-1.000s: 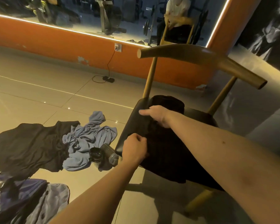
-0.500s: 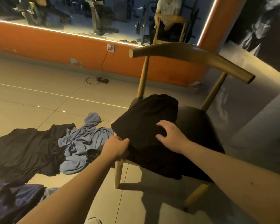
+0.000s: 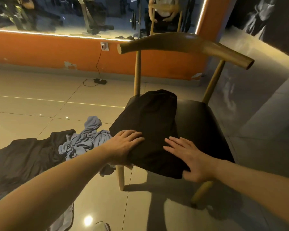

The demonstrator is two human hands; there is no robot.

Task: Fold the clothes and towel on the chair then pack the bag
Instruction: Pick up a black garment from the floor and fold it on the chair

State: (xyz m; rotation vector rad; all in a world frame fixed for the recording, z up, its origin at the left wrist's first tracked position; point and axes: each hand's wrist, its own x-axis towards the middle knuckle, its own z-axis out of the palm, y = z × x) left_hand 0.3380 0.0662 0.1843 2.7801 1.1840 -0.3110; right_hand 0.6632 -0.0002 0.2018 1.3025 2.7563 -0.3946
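A black garment [image 3: 150, 130] lies folded on the black seat of a wooden chair [image 3: 203, 124], reaching from the backrest posts to the seat's near left edge. My left hand [image 3: 123, 145] rests flat on the garment's near left corner, fingers together on top of the cloth. My right hand [image 3: 188, 159] lies flat on its near right part with fingers spread, the thumb at the cloth's front edge. Neither hand grips the cloth. A crumpled blue-grey cloth [image 3: 87, 139] and a dark garment [image 3: 23, 160] lie on the floor left of the chair.
The chair's curved wooden backrest [image 3: 182, 45] arches over the seat. More bluish cloth [image 3: 63, 219] lies at the bottom left under my left arm. A power adapter with its cord [image 3: 99, 80] sits by the orange wall. A mirror runs above the wall. Tiled floor surrounds the chair.
My left hand has let go of the pinched edge and now lies flat on the garment. My right hand slid toward me and to the right. The garment looks smoother and narrower.
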